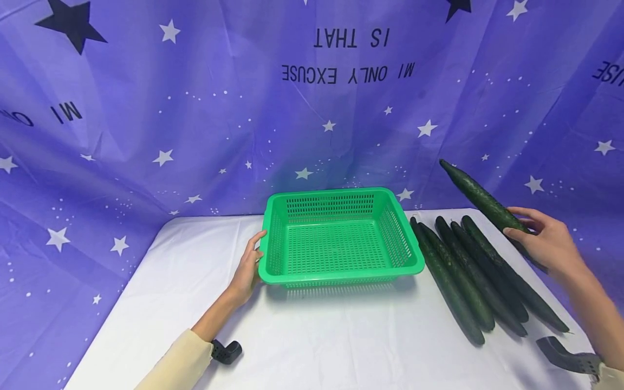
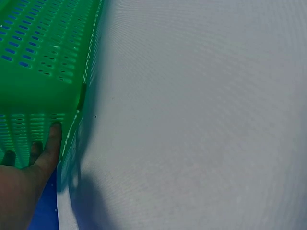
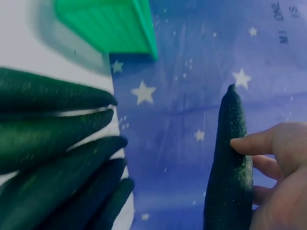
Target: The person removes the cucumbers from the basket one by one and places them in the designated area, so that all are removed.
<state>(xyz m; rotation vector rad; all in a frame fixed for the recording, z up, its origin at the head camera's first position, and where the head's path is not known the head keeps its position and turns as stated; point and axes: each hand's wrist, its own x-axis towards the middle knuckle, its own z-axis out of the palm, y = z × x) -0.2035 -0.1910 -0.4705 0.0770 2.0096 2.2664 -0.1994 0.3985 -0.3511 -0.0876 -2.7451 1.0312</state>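
Observation:
My right hand holds a long dark green cucumber off the table at the right, its far end pointing up and left. In the right wrist view, the thumb lies on top of this cucumber, with fingers round its side. A green plastic basket with slotted walls stands mid-table, showing nothing inside. My left hand rests against its left end. In the left wrist view, fairly straight fingers touch the basket's outer wall below the rim. Several more cucumbers lie side by side, right of the basket.
A white cloth covers the table. Behind it hangs a purple curtain with stars and lettering, close to the basket's back edge. Black wrist mounts sit on both forearms.

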